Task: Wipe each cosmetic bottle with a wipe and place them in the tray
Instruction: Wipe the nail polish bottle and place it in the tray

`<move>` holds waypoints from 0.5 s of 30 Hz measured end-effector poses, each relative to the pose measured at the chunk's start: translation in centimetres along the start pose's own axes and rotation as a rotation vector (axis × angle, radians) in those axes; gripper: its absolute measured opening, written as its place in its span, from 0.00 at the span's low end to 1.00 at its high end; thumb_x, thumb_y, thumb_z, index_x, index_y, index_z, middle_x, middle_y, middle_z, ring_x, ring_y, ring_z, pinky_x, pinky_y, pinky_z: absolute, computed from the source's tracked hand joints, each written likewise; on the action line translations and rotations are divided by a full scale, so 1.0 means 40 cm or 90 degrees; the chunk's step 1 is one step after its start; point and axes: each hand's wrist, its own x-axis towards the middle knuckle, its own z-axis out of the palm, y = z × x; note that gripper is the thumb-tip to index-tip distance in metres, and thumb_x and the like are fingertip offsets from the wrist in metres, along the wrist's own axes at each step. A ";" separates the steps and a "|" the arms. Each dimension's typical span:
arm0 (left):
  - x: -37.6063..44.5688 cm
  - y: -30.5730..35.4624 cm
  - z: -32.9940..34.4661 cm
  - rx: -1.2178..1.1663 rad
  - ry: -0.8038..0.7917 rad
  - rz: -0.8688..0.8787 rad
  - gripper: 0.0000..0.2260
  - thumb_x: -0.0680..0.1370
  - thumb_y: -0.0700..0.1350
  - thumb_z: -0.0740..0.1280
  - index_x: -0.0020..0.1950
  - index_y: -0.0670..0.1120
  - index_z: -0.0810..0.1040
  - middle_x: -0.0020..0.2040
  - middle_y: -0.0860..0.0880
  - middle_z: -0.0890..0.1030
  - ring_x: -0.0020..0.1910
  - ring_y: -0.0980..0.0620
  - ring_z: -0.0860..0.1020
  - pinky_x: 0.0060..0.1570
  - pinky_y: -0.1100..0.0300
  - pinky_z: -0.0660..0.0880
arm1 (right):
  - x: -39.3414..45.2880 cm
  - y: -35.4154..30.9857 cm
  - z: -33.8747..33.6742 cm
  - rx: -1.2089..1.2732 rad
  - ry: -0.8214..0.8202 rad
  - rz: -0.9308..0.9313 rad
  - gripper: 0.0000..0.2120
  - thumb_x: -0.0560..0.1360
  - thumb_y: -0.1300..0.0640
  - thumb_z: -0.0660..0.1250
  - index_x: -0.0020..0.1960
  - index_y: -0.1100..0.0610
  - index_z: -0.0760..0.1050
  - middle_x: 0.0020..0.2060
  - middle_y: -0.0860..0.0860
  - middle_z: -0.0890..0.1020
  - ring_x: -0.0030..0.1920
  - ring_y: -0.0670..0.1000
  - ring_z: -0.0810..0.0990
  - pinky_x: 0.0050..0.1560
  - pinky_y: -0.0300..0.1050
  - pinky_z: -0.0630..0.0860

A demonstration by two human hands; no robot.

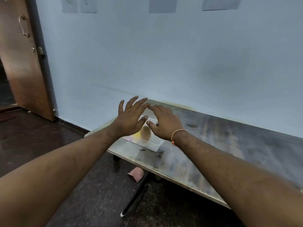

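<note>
Head view: both arms are extending forward over the near-left end of the metal table (229, 145). The left hand (131, 117) is hovering with all fingers spread wide, holding nothing. The right hand (165, 123) is hovering beside it, fingers straight and relaxed, also holding nothing; an orange bracelet (177, 133) is circling its wrist. The 2 hands' fingertips are nearly meeting. The tray (154, 143) is lying on the table directly below and between the hands, partly hidden by them. It is appearing white and shallow. 1 blurred, beige, rounded item (145, 134), possibly a cosmetic bottle, is sitting in it beneath the thumbs.
</note>
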 end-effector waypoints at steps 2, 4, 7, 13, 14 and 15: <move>0.018 0.074 0.011 -0.031 -0.008 0.019 0.29 0.83 0.62 0.50 0.83 0.56 0.65 0.85 0.58 0.60 0.86 0.50 0.51 0.80 0.33 0.46 | -0.062 0.047 -0.021 0.014 0.027 0.016 0.30 0.80 0.38 0.62 0.80 0.43 0.63 0.78 0.43 0.68 0.78 0.53 0.66 0.69 0.65 0.73; 0.028 0.153 0.040 -0.073 -0.032 0.046 0.27 0.83 0.62 0.51 0.82 0.56 0.66 0.85 0.57 0.61 0.86 0.49 0.52 0.80 0.36 0.47 | -0.144 0.107 -0.039 0.016 0.051 0.034 0.30 0.80 0.37 0.60 0.79 0.44 0.65 0.77 0.44 0.70 0.76 0.53 0.68 0.68 0.63 0.74; 0.017 0.277 0.098 -0.108 -0.067 0.095 0.25 0.85 0.61 0.54 0.80 0.56 0.69 0.84 0.58 0.65 0.85 0.50 0.56 0.79 0.39 0.53 | -0.278 0.211 -0.050 0.007 0.063 0.058 0.28 0.79 0.36 0.58 0.77 0.42 0.66 0.73 0.44 0.73 0.73 0.53 0.71 0.68 0.62 0.75; -0.033 0.508 0.233 -0.277 -0.275 0.158 0.28 0.79 0.60 0.62 0.76 0.49 0.77 0.73 0.51 0.79 0.75 0.48 0.72 0.77 0.43 0.66 | -0.548 0.420 -0.075 -0.018 0.033 0.180 0.27 0.79 0.36 0.57 0.74 0.44 0.71 0.70 0.45 0.76 0.70 0.53 0.74 0.70 0.54 0.73; -0.042 0.536 0.245 -0.284 -0.308 0.167 0.27 0.79 0.58 0.65 0.75 0.49 0.77 0.73 0.50 0.79 0.75 0.48 0.73 0.78 0.46 0.65 | -0.583 0.443 -0.079 -0.011 0.028 0.197 0.25 0.79 0.37 0.59 0.73 0.44 0.72 0.69 0.44 0.76 0.70 0.53 0.74 0.70 0.53 0.73; -0.049 0.564 0.256 -0.288 -0.333 0.177 0.25 0.80 0.56 0.69 0.76 0.48 0.77 0.73 0.50 0.79 0.74 0.49 0.73 0.78 0.49 0.64 | -0.616 0.467 -0.080 0.000 0.019 0.209 0.24 0.80 0.39 0.62 0.73 0.45 0.73 0.69 0.45 0.77 0.70 0.52 0.74 0.70 0.51 0.72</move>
